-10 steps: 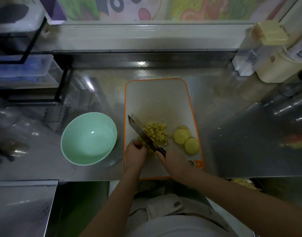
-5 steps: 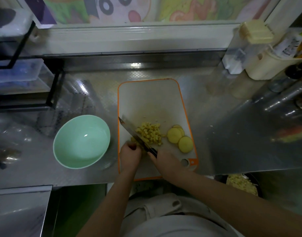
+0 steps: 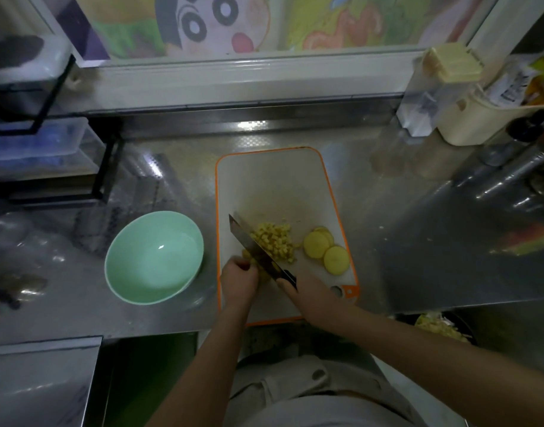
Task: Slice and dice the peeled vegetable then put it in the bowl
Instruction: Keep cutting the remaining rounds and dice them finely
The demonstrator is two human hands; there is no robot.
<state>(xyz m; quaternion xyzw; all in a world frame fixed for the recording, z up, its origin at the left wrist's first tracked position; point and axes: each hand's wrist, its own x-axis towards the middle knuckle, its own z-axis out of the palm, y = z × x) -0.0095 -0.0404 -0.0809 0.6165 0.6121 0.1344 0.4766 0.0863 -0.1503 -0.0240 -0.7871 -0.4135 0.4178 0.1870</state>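
1. Right hand (image 3: 310, 295) is gripping the knife (image 3: 255, 248) over the cutting board's (image 3: 273, 180) near half.
2. Left hand (image 3: 239, 278) is pinching the uncut vegetable (image 3: 246, 254) there.
3. Dice (image 3: 273, 241) and slices (image 3: 326, 252) are lying on the board, the bowl (image 3: 153, 257) sitting left of it.

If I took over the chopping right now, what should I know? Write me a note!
Left hand: curled on the piece being cut.
Right hand: grips the knife, blade across that piece.
Cutting board: diced pile right of the blade, round slices further right.
Bowl: left of the board, nothing in it.
Done: some dicing.
Left: dice the piece and slices, then fill the bowl.
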